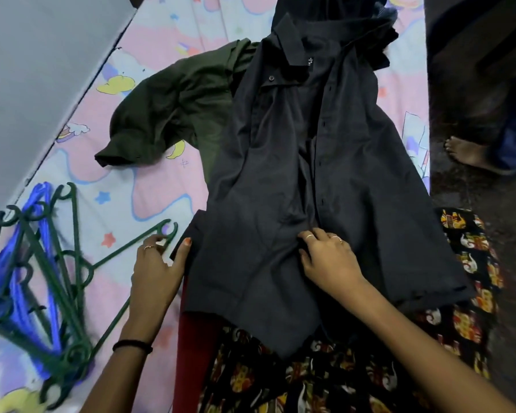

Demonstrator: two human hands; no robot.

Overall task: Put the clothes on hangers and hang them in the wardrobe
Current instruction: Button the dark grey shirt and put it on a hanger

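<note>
Dark shirt (310, 174) spread flat on bedsheet (149, 189), collar far, hem near, front open down the button line. Right hand (325, 259) low on the front opening, fingers bent, pinching a fold of cloth. Left hand (157, 265) just left of the shirt, fingers curled round the hook of a green hanger (114, 323), thumb touching the shirt's left edge. Olive shirt (167, 114) partly under it, far left. Pile of hangers (57, 287), green and blue, near left. Patterned cloth (471, 263) beneath the hem, near right. Bare foot (462, 152) on floor, far right.

Left hand (158, 271) grips green hanger (116, 254); right hand (331, 260) pinches black shirt (310, 150) on bed (149, 186).
</note>
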